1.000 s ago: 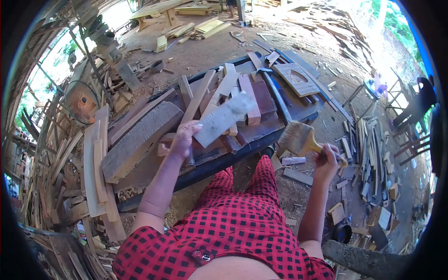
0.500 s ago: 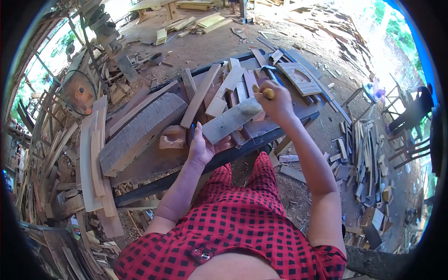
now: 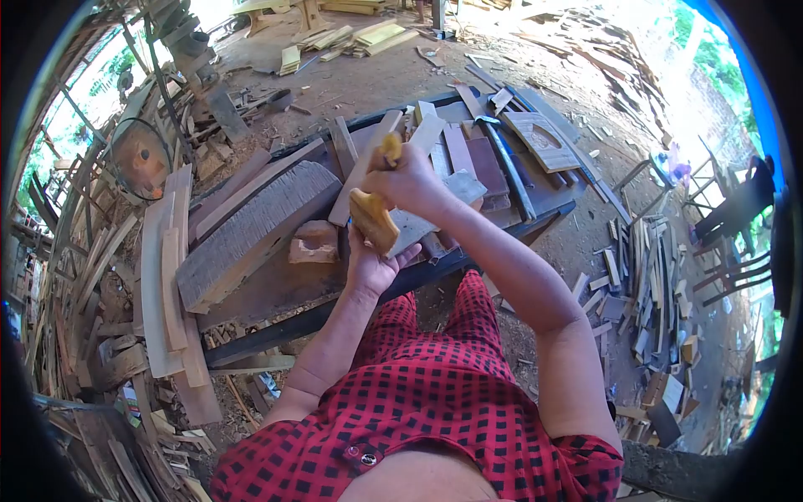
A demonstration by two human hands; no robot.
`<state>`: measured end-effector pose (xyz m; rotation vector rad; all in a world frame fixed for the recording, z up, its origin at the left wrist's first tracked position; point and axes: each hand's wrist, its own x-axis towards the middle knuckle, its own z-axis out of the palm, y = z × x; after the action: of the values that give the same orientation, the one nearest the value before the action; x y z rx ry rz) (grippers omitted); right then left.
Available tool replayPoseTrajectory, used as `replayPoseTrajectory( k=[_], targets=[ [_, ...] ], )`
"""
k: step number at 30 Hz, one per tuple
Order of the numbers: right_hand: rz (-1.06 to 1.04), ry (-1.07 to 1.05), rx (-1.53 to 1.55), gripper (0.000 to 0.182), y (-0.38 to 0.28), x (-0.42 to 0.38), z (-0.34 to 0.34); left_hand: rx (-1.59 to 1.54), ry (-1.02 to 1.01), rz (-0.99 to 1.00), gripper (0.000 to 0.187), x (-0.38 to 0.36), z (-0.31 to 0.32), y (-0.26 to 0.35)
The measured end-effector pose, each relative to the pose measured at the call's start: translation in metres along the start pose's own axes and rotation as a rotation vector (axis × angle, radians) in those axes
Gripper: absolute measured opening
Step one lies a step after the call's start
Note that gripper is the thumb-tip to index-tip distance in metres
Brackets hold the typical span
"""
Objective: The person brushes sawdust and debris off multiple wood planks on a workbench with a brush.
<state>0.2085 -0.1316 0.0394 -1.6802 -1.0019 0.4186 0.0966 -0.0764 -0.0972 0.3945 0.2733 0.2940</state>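
Note:
My right hand [image 3: 410,180] is closed around a yellow-brown wooden tool [image 3: 374,219], whose rounded knob sticks up above the fingers. The tool is over the near left end of a grey board [image 3: 464,189]; its underside is hidden. My left hand [image 3: 372,266] is below that end, palm up, with its fingers partly curled around the board. The board slants up to the right over the low worktable [image 3: 259,339], and my right forearm crosses above it.
A thick curved timber [image 3: 255,230] and a small notched block [image 3: 314,243] lie left of my hands. Beyond the board are planks, a hammer [image 3: 507,159] and a carved panel [image 3: 544,142]. Scrap wood [image 3: 657,276] is heaped on the ground at the right.
My right hand has moved left along the board with the wooden tool, from its far right end to the end by my left hand. The hammer now shows more fully.

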Motion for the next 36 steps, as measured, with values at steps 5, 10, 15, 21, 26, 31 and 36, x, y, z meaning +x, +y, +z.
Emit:
replayPoseTrajectory(
  k=[5, 10, 15, 21, 26, 31, 36],
  targets=[
    [0.293, 0.182, 0.403, 0.016, 0.048, 0.008, -0.060, 0.072, 0.000, 0.013, 0.045, 0.006, -0.014, 0.000],
    [0.249, 0.553, 0.333, 0.012, 0.103, 0.000, -0.162, 0.019, 0.083, -0.037, 0.039, 0.002, -0.011, 0.001],
    [0.118, 0.721, 0.009, 0.008, 0.119, -0.018, -0.217, 0.126, 0.003, 0.065, 0.039, 0.007, 0.007, 0.013],
    [0.064, 0.746, 0.029, 0.009, 0.071, -0.033, -0.201, 1.311, -0.245, 0.618, 0.031, 0.001, 0.031, 0.041],
    [-0.082, 0.572, -0.150, 0.013, 0.063, -0.030, -0.160, 1.845, -0.614, 1.114, 0.041, -0.015, 0.025, 0.040],
    [-0.097, 0.295, -0.500, 0.017, 0.059, -0.025, -0.106, 1.781, -0.351, 1.005, 0.053, -0.024, 0.008, 0.031],
    [-0.310, 0.155, -0.647, 0.019, 0.019, -0.027, -0.062, 1.709, -0.243, 0.953, 0.081, -0.022, -0.006, 0.025]
  ],
)
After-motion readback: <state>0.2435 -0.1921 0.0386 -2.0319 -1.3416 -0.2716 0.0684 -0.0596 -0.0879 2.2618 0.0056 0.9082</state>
